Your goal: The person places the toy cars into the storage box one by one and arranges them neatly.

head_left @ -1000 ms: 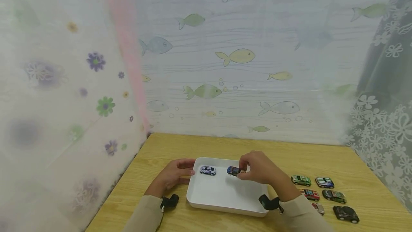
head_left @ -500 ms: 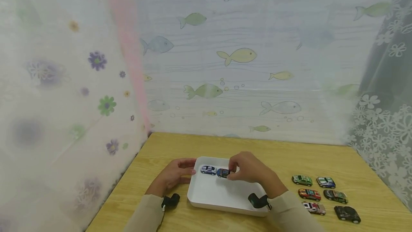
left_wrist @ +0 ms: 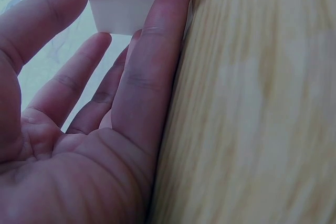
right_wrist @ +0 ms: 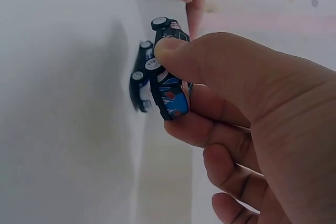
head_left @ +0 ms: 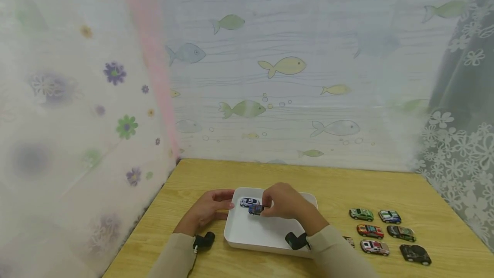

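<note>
In the head view, a white tray (head_left: 270, 231) lies on the wooden table. My left hand (head_left: 206, 210) touches its left side with fairly straight fingers. The left wrist view shows those fingertips (left_wrist: 168, 3) against the tray's wall. Over the tray, my right hand (head_left: 287, 204) pinches a dark blue toy car (head_left: 255, 210) between thumb and fingers. A white and dark blue toy car (head_left: 249, 202) sits in the tray's far left corner. The held car (right_wrist: 170, 95) is tilted beside it in the right wrist view; whether they touch, I cannot tell.
Right of the tray stand several toy cars, among them a green one (head_left: 361, 214), a red one (head_left: 370, 231) and a black one (head_left: 415, 254). My right sleeve partly hides another car (head_left: 349, 241). Patterned curtains (head_left: 285, 98) hang behind and beside the table (head_left: 208, 173).
My right hand has moved left across the tray with the dark blue car, bringing it nearer the white and dark blue car. The left hand stays at the tray's side.
</note>
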Motion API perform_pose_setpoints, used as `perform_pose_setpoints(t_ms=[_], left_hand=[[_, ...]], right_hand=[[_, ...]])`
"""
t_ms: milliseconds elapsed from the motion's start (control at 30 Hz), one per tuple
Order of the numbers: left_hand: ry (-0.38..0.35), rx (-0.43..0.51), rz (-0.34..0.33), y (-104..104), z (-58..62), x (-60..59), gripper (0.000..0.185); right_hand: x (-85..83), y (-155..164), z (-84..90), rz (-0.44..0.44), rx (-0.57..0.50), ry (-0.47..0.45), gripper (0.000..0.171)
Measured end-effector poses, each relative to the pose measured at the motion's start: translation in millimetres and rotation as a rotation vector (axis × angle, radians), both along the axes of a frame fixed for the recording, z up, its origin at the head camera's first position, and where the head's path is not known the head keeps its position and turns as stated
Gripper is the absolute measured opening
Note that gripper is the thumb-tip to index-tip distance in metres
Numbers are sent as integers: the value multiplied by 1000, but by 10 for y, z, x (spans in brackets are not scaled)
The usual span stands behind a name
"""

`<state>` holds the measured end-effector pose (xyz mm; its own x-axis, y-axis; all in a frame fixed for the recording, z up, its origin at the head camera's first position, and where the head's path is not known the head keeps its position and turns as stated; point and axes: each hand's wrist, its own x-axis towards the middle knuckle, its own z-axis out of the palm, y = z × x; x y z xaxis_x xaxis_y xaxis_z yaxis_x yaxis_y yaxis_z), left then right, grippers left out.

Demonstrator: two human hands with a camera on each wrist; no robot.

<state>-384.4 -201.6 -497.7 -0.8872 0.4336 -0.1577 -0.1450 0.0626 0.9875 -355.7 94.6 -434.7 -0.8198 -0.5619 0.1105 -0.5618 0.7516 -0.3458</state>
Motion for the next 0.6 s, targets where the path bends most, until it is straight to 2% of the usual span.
perform_pose_setpoints(t_ms=[267, 600], left_hand=[[-16, 7, -4, -1, 3, -10, 59], [-19, 8, -11, -4, -1, -13, 60]], right_hand=[[-29, -158, -44, -2, 19, -57, 17], [-44, -271, -38, -6, 17, -71, 18]])
